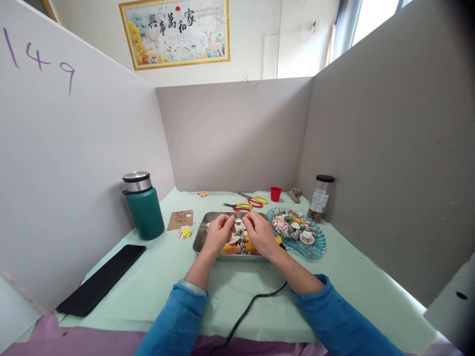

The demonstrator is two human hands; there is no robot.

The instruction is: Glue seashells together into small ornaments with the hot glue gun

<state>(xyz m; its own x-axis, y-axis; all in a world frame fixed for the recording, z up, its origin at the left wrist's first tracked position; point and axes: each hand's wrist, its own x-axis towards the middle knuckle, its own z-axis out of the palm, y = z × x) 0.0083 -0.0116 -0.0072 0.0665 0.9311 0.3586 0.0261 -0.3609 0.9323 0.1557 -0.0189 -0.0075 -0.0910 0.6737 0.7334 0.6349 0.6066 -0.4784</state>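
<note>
My left hand (221, 232) and my right hand (259, 232) meet above a metal tray (200, 238), each with thumb and forefinger pinched together. Between the fingertips is a small pale, shiny piece (238, 221), too small to name. Beneath the hands, the tray holds shells (237, 246) of several kinds, partly hidden by my fingers. A yellow tool that looks like a glue gun (278, 240) shows under my right hand, and a black cord (256, 298) runs from near it to the table's front edge.
Right of the tray, a blue scalloped plate (315, 251) bears shells. Two scissors (237, 205), a red cup (275, 194) and a black-lidded jar (319, 199) stand or lie behind. Leftward are a green flask (144, 212), a brown card (180, 220), a decorated disc (184, 232) and a black slab (104, 279).
</note>
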